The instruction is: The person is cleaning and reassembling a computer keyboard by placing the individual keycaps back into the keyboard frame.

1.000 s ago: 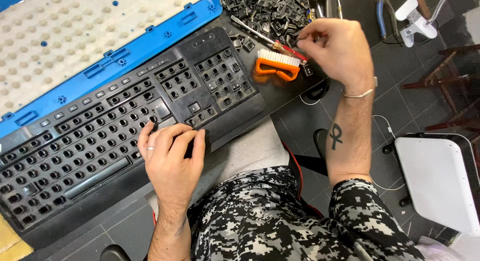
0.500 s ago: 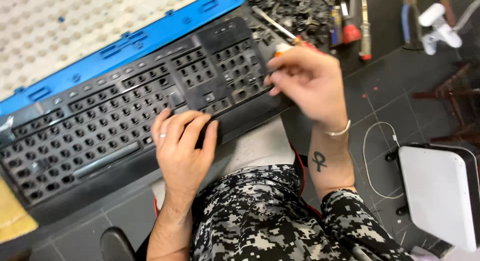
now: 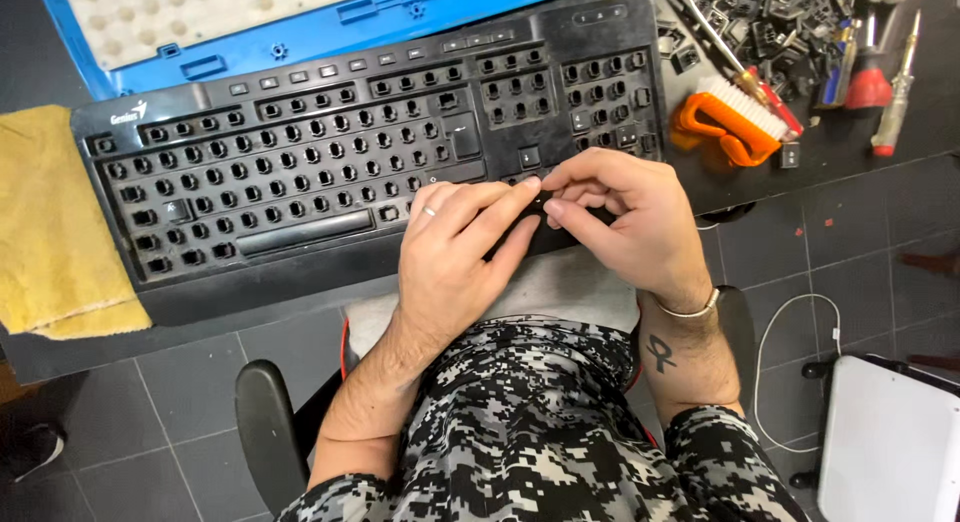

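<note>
Black plastic fills most of the scene: a keyboard [image 3: 330,172] with nearly all its keycaps off lies across the desk, its long axis running left to right, tipped slightly so the left end sits nearer than the right. Both hands meet at its near edge, right of centre, just below the arrow-key cluster.

The left hand [image 3: 455,252] comes in from the near left, a ring on one finger, its fingers [image 3: 500,204] stretched long and close together, pointing up to the right. The right hand [image 3: 625,217] curls in from the right, thumb and forefinger pinched narrow. The fingertips of the two hands touch over a small dark spot on the keyboard's edge. Something small may be nipped between them, perhaps a keycap, but I cannot tell; the fingers hide it. Neither hand is clearly nearer to that spot: they close on it from opposite sides.

Far right, well apart from the hands, lies an orange brush [image 3: 725,122] with white bristles, beyond it a heap of loose black keycaps [image 3: 775,22] and a red-handled screwdriver [image 3: 868,77]. A yellow cloth [image 3: 50,232] lies at the left end, and a blue frame [image 3: 300,27] sits on the far side.
</note>
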